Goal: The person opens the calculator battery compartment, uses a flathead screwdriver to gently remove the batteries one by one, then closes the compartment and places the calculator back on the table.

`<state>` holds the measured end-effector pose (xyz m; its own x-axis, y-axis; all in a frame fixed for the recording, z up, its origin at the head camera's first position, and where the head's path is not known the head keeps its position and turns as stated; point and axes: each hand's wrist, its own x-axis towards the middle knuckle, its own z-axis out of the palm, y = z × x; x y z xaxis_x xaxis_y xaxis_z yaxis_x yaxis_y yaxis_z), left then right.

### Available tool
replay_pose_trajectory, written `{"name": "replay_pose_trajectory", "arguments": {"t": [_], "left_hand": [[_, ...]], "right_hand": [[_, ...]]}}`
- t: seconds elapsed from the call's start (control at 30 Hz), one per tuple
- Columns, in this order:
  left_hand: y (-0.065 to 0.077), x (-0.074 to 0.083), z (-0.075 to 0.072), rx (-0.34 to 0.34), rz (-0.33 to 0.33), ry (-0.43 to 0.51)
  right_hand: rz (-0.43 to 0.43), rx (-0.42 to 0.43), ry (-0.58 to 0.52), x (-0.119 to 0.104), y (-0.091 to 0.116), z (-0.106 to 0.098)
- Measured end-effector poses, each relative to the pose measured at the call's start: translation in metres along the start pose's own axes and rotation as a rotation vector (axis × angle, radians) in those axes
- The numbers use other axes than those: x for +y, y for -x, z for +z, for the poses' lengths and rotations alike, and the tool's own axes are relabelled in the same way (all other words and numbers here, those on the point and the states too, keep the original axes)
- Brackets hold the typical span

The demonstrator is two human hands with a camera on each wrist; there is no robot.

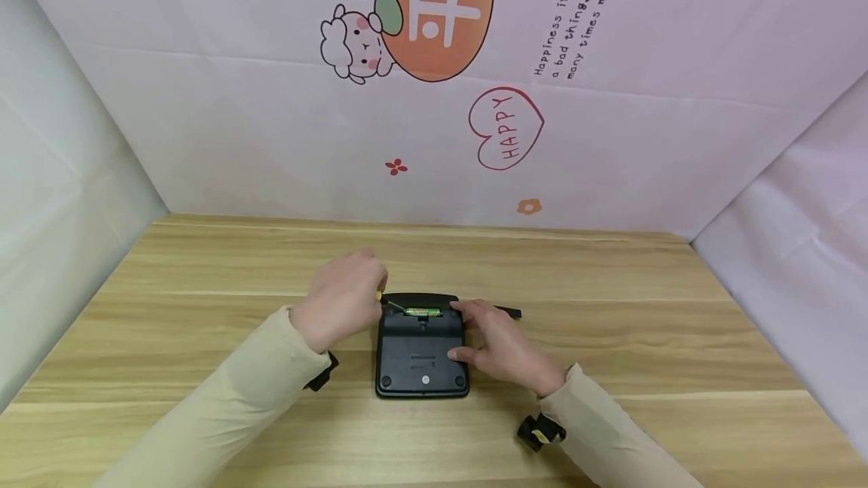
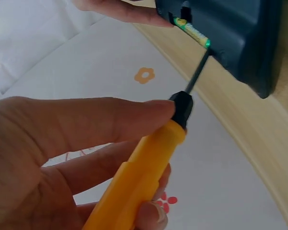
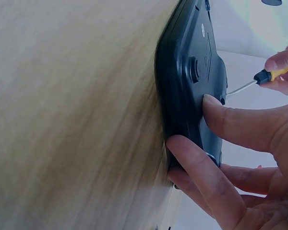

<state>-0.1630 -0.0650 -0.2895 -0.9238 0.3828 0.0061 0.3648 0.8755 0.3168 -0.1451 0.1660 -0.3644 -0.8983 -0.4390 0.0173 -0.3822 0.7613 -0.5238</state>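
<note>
- Gripping screwdriver (image 2: 140,175): left hand (image 1: 342,298), fingers clamped; tip at battery (image 1: 423,312).
- Clamping device (image 1: 407,346) edge: right hand (image 1: 503,346), thumb on top.
- Device lies between both hands.

Screwdriver handle (image 2: 141,177) yellow-orange; battery (image 1: 423,312) green-yellow; device (image 1: 422,347) black; tabletop (image 1: 203,322) wood-grained.

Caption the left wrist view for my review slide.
Left hand grips a screwdriver, its tip by a battery in a black device.
</note>
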Motion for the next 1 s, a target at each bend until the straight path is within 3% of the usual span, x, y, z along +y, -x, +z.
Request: {"name": "replay_pose_trajectory", "arguments": {"t": [0.17,0.4,0.67,1.0], "left_hand": [[0.004,-0.012,0.004,-0.005,-0.030,0.054],[0.010,-0.031,0.012,0.018,-0.008,0.116],[0.016,-0.054,0.029,0.059,-0.022,0.287],[0.021,-0.060,0.037,0.086,-0.025,0.342]], "right_hand": [[0.001,-0.008,0.004,0.000,0.001,0.000],[-0.002,0.002,0.023,0.000,0.001,0.000],[0.000,0.014,0.048,0.000,0.001,0.000],[0.039,0.002,0.033,-0.001,0.001,0.001]]}}
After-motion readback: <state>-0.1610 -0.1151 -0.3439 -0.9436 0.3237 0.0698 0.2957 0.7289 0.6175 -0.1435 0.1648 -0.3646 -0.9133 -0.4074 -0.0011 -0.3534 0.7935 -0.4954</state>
